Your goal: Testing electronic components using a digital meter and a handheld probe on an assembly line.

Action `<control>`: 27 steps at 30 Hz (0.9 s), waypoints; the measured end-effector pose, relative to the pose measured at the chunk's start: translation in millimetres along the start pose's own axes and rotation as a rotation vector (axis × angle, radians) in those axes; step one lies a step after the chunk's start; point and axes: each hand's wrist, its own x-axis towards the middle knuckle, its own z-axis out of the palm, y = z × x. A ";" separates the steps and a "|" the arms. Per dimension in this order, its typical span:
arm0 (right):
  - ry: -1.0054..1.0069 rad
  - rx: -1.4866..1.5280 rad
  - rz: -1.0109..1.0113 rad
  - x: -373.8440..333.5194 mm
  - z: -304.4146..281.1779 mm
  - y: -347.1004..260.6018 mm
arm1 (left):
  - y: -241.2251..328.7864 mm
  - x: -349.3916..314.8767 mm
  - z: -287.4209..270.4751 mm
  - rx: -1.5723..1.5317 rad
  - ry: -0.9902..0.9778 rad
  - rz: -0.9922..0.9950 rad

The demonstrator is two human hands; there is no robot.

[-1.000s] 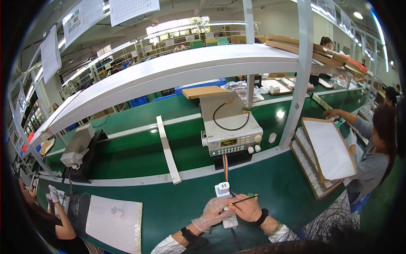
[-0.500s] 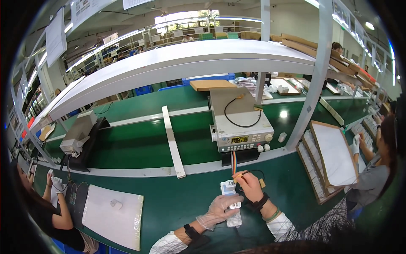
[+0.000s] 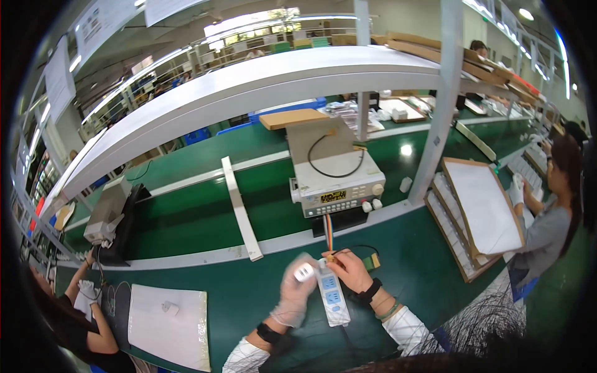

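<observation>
My left hand [image 3: 293, 297], in a thin glove and smeared by motion, holds a white USB charger [image 3: 303, 272] just left of the power strip [image 3: 334, 304]. Two dark ports show on the charger's face. The strip lies lengthwise on the green bench with blue sockets facing up. Over its far end, my right hand [image 3: 352, 271] is closed in a pinch on a small tan connector [image 3: 331, 258]. From there a black cable arcs right toward a small green and yellow board [image 3: 371, 261]. My right fingers partly hide the strip's far end.
Beyond the strip stands a bench instrument [image 3: 339, 196] with a lit display and a ribbon cable [image 3: 328, 233]. Stacked trays [image 3: 482, 211] lean at right beside a co-worker [image 3: 553, 211]. At left are a white mat [image 3: 168, 332] holding a white charger [image 3: 169, 308], and another co-worker.
My left hand has lifted the charger off the strip and moved left, baring the blue sockets. My right hand stays at the strip's far end with the connector. The view has shifted.
</observation>
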 end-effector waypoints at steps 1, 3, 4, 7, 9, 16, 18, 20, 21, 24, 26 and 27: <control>0.019 -0.006 0.016 -2.9 -8.4 -0.8 | -2.4 8.3 -8.6 0.292 0.116 0.027; 0.027 0.179 0.178 -11.9 -26.3 -2.5 | -10.3 40.9 -34.7 0.796 0.176 0.180; 0.017 0.286 0.251 -17.0 -30.5 -7.4 | -22.6 57.5 -61.3 1.019 0.137 0.303; 0.139 0.532 0.306 -35.6 -67.2 -19.5 | -17.1 101.0 -78.2 1.092 0.111 0.059; 0.237 0.638 0.326 -43.0 -93.3 -25.7 | -6.0 128.3 -70.1 1.177 0.076 -0.004; 0.653 1.356 0.141 -53.4 -139.5 -47.5 | -22.8 140.0 -84.4 1.465 0.097 -0.003; 0.689 1.398 0.107 -58.8 -142.7 -48.6 | -15.4 125.6 -74.2 1.515 0.185 0.288; 0.723 1.527 0.041 -54.2 -138.9 -46.4 | 8.1 104.9 -51.2 0.964 0.236 0.463; 0.718 1.531 0.034 -50.6 -136.5 -46.3 | 23.6 87.7 -29.6 0.797 0.214 0.423; 0.703 1.634 -0.007 -40.7 -125.9 -51.6 | 57.3 28.5 21.6 0.522 0.015 0.228; 0.691 1.598 -0.019 -32.4 -113.5 -61.1 | 64.6 5.9 30.8 0.365 -0.328 0.152; 0.707 1.543 -0.037 -29.6 -108.1 -65.5 | 69.9 -3.7 41.1 0.329 -0.424 0.061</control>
